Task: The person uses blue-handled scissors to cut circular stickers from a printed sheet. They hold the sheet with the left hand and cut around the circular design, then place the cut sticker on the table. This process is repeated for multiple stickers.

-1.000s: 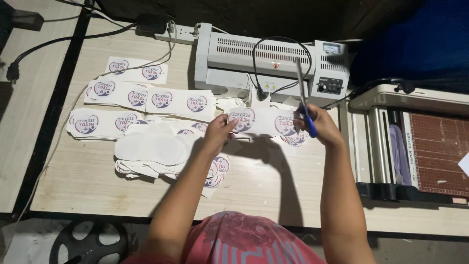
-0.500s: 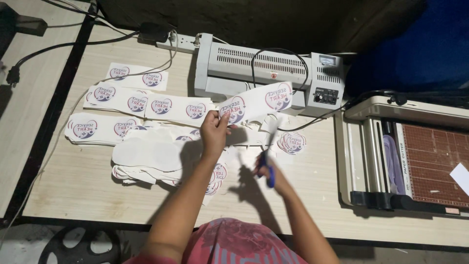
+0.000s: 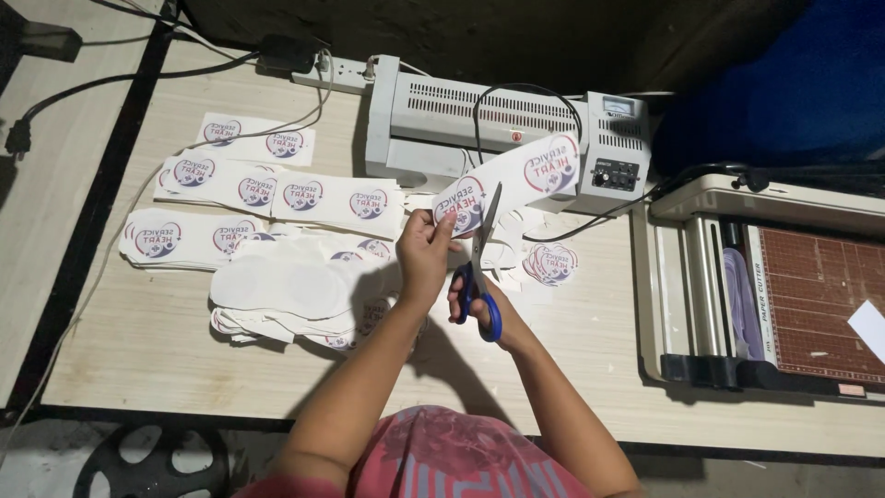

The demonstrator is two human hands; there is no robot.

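Observation:
My left hand (image 3: 424, 254) pinches the near end of a white laminated strip (image 3: 530, 173) printed with two round badges and holds it up over the table. My right hand (image 3: 472, 293) grips blue-handled scissors (image 3: 481, 267). Their blades point up and away from me, open around the strip's edge beside the nearer badge. A small stack of cut-out round badges (image 3: 551, 263) lies on the table just right of the scissors. Offcut sheets with oval holes (image 3: 286, 281) are piled left of my left hand.
A grey laminating machine (image 3: 489, 129) stands at the back with a black cable. More printed strips (image 3: 327, 198) lie in rows at the left. A paper trimmer (image 3: 774, 290) with a brown grid bed sits at the right. A power strip (image 3: 327, 66) lies at the far edge of the wooden table (image 3: 138, 341).
The scissors came down from near the laminator to in front of me, then swung up to the strip. My left hand lifted the strip off the table and turned it towards the blades.

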